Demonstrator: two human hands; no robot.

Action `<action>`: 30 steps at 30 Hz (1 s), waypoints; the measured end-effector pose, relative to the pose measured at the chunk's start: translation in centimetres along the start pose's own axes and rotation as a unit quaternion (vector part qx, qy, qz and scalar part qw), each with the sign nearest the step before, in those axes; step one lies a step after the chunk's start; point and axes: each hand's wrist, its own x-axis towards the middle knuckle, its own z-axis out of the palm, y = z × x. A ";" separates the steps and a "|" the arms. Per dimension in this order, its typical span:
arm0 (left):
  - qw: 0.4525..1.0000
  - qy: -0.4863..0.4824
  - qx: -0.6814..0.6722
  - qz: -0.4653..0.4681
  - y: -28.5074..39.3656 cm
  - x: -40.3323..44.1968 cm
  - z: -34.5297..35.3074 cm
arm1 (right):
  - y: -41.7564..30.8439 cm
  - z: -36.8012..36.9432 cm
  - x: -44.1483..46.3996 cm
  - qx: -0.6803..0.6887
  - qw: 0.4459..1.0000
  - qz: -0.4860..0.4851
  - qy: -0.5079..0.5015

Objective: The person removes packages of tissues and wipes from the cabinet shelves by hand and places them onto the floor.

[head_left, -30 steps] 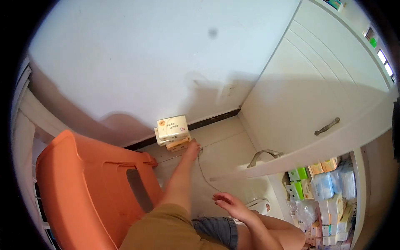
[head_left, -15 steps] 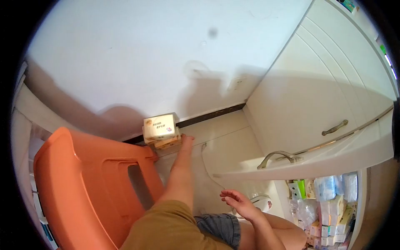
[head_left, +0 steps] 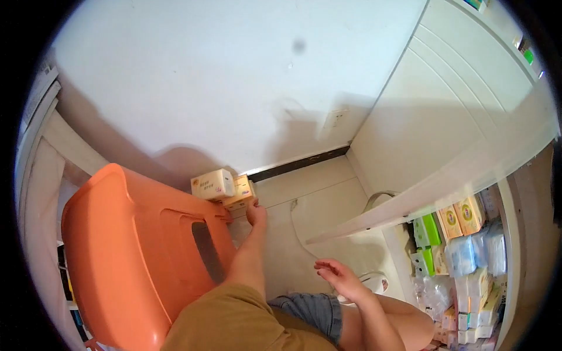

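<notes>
My left hand (head_left: 256, 214) reaches down to the floor by the wall, against the right side of a yellow-orange pack (head_left: 240, 193); its fingers are too small and partly hidden to read. Left of that pack, a cream tissue pack (head_left: 212, 185) leans at a tilt, touching it. Held above my bent leg, my right hand (head_left: 344, 282) has loosely spread fingers with nothing in them. The white cabinet door (head_left: 421, 187) stands ajar to the right of my hands.
An orange plastic stool (head_left: 123, 251) stands at left, close to my left arm. Shelves at right hold tissue packs (head_left: 459, 255) and plastic-wrapped bundles. A thin cord (head_left: 294, 225) crosses the tiled floor (head_left: 310, 199). A white round object (head_left: 374, 282) lies beyond my right hand.
The cream pack has shifted left off the yellow-orange one, which now shows more. My left hand stays beside the packs. The cabinet door swung inward, then wider open, uncovering more of the shelves.
</notes>
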 end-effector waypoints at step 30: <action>0.807 0.109 -0.492 -0.309 9.4 5.4 -7.8 | -0.3 0.2 -1.4 -0.116 0.993 -0.023 -0.011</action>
